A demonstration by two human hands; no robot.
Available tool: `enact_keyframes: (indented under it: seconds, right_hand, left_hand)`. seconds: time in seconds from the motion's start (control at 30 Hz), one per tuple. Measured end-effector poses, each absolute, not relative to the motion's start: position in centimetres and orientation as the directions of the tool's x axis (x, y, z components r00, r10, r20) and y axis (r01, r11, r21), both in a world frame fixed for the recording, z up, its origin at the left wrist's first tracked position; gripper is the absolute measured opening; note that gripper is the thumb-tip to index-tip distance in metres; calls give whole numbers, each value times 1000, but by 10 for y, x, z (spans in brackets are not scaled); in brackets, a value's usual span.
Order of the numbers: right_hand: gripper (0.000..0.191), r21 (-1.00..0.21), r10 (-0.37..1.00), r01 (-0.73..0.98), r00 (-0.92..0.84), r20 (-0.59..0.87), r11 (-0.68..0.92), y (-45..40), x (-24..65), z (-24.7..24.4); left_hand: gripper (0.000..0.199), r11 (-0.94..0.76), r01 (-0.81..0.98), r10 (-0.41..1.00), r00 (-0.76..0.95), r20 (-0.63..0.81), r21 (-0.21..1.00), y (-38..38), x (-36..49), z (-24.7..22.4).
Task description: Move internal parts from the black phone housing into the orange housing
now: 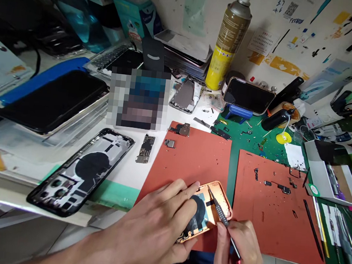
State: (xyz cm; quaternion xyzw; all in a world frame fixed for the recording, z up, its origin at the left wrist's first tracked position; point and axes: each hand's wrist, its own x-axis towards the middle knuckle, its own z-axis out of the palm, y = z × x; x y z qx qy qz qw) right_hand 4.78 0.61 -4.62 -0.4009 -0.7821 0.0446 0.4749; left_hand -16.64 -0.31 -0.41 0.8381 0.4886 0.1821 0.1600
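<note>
My left hand (166, 220) is wrapped around an orange phone housing (223, 196), its fingers lying across the near side. Inside the housing show a dark round patch and a light blue strip; my fingers hide part of them. In my right hand (241, 254) is a slim pointed metal tool (221, 213) with a knurled grip, pinched between thumb and fingers. Its fine tip rests over the housing's inside, close to the far edge; whether it touches, I cannot tell. The housing is tilted above the front of a red-brown mat (198, 160).
A black-rimmed phone housing (86, 168) and a circuit board (145, 149) lie left. Camera modules (183, 129) sit on the mat. A second mat (268, 210) at right carries small parts. Behind stand a spray can (229, 40) and a propped phone (249, 96). Tools (342, 235) line the right.
</note>
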Motion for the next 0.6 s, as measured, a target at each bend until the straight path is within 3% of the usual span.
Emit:
enact_keyframes:
  seconds: [0.13, 0.3, 0.6]
  right_hand:
    - [26, -480, 683, 616, -134, 718, 625, 3, 43, -48]
    - [28, -511, 752, 639, -168, 638, 576, -1, 47, -48]
    - [31, -451, 645, 661, -66, 761, 600, 6, 36, -62]
  left_hand:
    - [33, -498, 795, 867, 452, 208, 346, -7, -164, -9]
    - [22, -519, 832, 833, 441, 334, 195, -13, -164, -17]
    - [17, -534, 828, 830, 475, 291, 172, -19, -167, -33]
